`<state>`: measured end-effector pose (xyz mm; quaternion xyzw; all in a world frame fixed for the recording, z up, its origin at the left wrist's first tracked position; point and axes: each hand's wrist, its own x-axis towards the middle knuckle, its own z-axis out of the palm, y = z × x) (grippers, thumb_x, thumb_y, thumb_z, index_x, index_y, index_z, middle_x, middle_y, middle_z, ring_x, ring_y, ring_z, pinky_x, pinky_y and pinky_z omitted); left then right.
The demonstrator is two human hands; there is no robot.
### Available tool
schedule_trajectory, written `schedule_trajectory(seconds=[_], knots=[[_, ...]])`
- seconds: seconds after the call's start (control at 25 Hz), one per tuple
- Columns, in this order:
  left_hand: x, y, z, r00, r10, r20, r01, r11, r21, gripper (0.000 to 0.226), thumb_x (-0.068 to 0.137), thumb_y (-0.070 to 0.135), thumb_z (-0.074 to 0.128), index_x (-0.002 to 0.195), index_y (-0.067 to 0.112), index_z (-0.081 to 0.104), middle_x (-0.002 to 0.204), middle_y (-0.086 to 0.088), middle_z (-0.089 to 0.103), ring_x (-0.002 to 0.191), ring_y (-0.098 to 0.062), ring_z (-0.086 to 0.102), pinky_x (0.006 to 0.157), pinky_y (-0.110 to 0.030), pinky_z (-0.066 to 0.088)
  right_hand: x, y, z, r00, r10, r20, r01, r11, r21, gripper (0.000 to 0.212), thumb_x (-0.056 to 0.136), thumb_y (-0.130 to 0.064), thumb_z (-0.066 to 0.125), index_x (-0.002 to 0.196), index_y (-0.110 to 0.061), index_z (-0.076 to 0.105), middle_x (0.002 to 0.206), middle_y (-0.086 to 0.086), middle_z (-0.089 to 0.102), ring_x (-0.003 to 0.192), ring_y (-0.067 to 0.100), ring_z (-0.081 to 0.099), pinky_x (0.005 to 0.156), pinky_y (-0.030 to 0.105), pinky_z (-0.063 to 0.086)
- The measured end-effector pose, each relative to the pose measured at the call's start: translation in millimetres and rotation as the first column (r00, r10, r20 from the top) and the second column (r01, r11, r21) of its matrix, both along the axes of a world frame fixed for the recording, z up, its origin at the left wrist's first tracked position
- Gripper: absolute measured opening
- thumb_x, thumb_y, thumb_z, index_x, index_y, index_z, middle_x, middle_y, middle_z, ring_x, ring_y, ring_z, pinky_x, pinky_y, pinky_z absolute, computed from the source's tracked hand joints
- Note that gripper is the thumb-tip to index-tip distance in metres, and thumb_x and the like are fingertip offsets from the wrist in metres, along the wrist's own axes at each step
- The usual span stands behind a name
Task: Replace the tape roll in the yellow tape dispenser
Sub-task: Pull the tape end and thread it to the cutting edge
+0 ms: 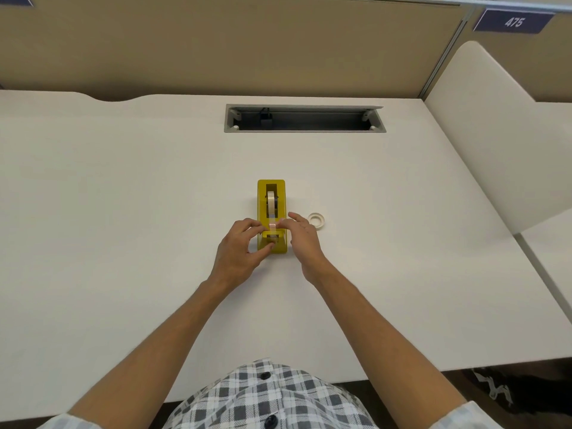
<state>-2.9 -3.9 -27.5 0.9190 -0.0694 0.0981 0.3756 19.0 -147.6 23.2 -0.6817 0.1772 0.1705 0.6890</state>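
a: yellow tape dispenser (271, 215) at centre of frame on the white desk (123, 212), tape roll (271, 202) seated upright in its slot.

b: and the hands?

a: left hand (238, 252) and right hand (301, 236) both pinching the tape strip (272, 226) drawn toward the cutter end.

b: anything else?

a: spare tape ring (316, 219) lying flat just right of the dispenser, near the right hand.

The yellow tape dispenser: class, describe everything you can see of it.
The yellow tape dispenser looks like glossy plastic, a long block standing upright on the white desk, cutter end toward the person. A pale tape roll sits on edge in its open well. The left hand touches its near end; both hands pinch the tape strip drawn toward the cutter, the right hand beside it.
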Motion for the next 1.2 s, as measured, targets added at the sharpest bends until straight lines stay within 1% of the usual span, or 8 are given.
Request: schedule_trajectory(seconds=[0.12,0.24,0.36,0.44,0.68,0.84,1.08,1.2], knots=[[1,0,0,1.0,-0.01,0.0,0.01,1.0,-0.005,0.038,0.082,0.029,0.074,0.115,0.012,0.067,0.114,-0.006,0.063,0.104,-0.017,0.056,0.082,-0.028,0.051,1,0,-2,1.0,-0.022,0.005,0.022,1.0,-0.02,0.014,0.085,-0.026,0.065,0.078,-0.036,0.07,0.117,-0.013,0.057,0.11,0.01,0.046,0.081,0.025,0.033],[2,0,0,1.0,-0.005,0.001,0.005,1.0,0.0,0.038,0.081,0.029,0.074,0.115,0.013,0.067,0.114,-0.005,0.063,0.104,-0.016,0.056,0.082,-0.028,0.051,2,1,-2,1.0,-0.023,0.005,0.023,1.0,-0.003,0.014,0.09,-0.033,0.06,0.098,-0.027,0.07,0.105,-0.01,0.07,0.116,0.011,0.051,0.077,0.022,0.034],[2,1,-1,1.0,-0.006,0.0,0.006,1.0,0.002,0.038,0.081,0.03,0.074,0.114,0.013,0.067,0.115,-0.005,0.064,0.105,-0.017,0.056,0.082,-0.027,0.05,5,4,-5,1.0,-0.01,0.013,0.011,0.998,-0.066,0.024,0.09,-0.037,0.058,0.071,-0.028,0.07,0.123,0.003,0.066,0.122,0.016,0.051,0.088,0.03,0.035],[1,1,-1,1.0,-0.005,0.001,0.005,1.0,0.0,0.038,0.081,0.03,0.074,0.114,0.013,0.067,0.115,-0.005,0.064,0.105,-0.016,0.056,0.082,-0.028,0.051,5,5,-6,1.0,-0.01,0.009,0.011,0.994,-0.112,0.027,0.089,-0.038,0.059,0.066,-0.027,0.069,0.124,0.004,0.065,0.12,0.017,0.053,0.091,0.032,0.037],[1,1,0,1.0,-0.004,-0.006,0.004,1.0,0.005,0.039,0.081,0.029,0.075,0.115,0.011,0.067,0.116,-0.006,0.063,0.105,-0.017,0.056,0.083,-0.026,0.049,11,3,1,0.999,-0.003,-0.034,0.001,0.997,-0.076,0.031,0.095,-0.036,0.052,0.099,-0.014,0.074,0.076,-0.023,0.066,0.077,-0.006,0.051,0.064,0.016,0.031],[0,1,2,1.0,-0.004,0.0,0.004,1.0,0.014,0.04,0.08,0.027,0.075,0.115,0.011,0.067,0.116,-0.008,0.064,0.106,-0.019,0.057,0.083,-0.028,0.05,13,3,-2,0.999,-0.009,-0.04,0.005,0.995,-0.097,0.036,0.096,-0.038,0.048,0.1,-0.013,0.074,0.063,-0.031,0.062,0.073,-0.007,0.049,0.06,0.016,0.029],[0,0,3,1.0,-0.009,-0.003,0.009,1.0,0.019,0.041,0.08,0.027,0.076,0.116,0.01,0.066,0.117,-0.008,0.063,0.107,-0.02,0.057,0.085,-0.031,0.052,12,6,-1,0.999,-0.037,-0.018,0.035,0.993,-0.11,0.03,0.091,-0.04,0.054,0.08,-0.02,0.074,0.084,-0.012,0.071,0.081,0.002,0.056,0.062,0.02,0.034],[-1,0,4,1.0,-0.007,-0.001,0.007,1.0,0.025,0.041,0.079,0.026,0.076,0.115,0.009,0.066,0.117,-0.008,0.064,0.107,-0.02,0.058,0.085,-0.031,0.051,15,4,-2,0.973,-0.013,0.231,0.102,0.921,-0.376,0.016,0.087,-0.034,0.063,0.093,-0.021,0.07,0.108,-0.003,0.067,0.103,0.013,0.058,0.078,0.025,0.041]])
